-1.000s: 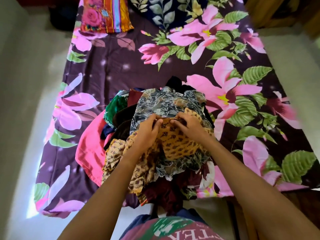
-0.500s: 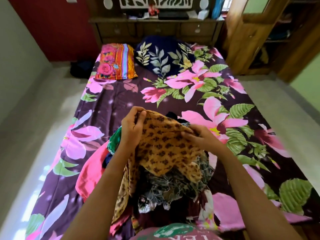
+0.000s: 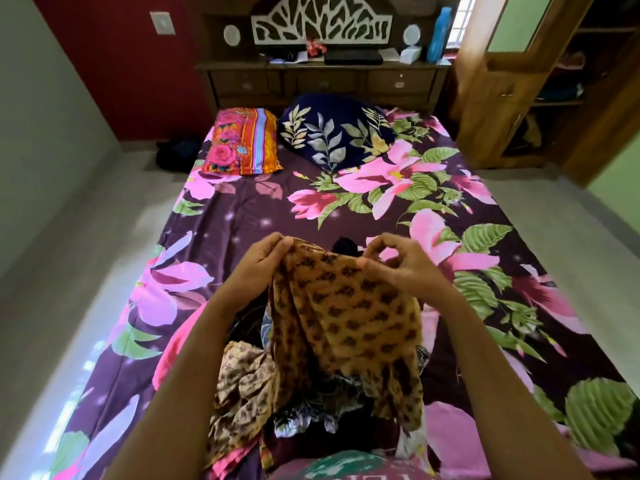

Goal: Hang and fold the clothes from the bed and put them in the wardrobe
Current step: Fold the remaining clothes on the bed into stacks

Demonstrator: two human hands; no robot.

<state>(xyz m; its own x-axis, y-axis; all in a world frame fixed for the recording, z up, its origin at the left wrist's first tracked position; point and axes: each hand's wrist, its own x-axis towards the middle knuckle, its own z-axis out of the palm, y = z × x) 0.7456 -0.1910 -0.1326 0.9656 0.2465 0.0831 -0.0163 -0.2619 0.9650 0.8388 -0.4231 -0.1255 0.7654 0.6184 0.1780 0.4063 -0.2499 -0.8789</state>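
A mustard-yellow garment with dark brown motifs (image 3: 349,317) hangs lifted above the bed. My left hand (image 3: 263,265) pinches its top edge at the left. My right hand (image 3: 398,265) pinches the top edge at the right, thumb against fingers. Under it lies the pile of clothes (image 3: 304,414), mostly hidden: a beige printed piece (image 3: 242,386), a grey floral one and a pink cloth (image 3: 180,341) show. The bed (image 3: 242,220) has a purple sheet with large pink flowers. The open wooden wardrobe (image 3: 519,98) stands at the far right.
Two pillows lie at the head of the bed, an orange striped pillow (image 3: 242,147) and a navy leaf-print pillow (image 3: 336,133). The wooden headboard shelf (image 3: 325,64) carries a blue bottle (image 3: 437,32) and small items. A dark bag (image 3: 176,154) sits on the floor at the far left.
Both hands have lifted the yellow garment up off the pile and spread its top edge apart. My head has tilted up, bringing the headboard and wardrobe into view.
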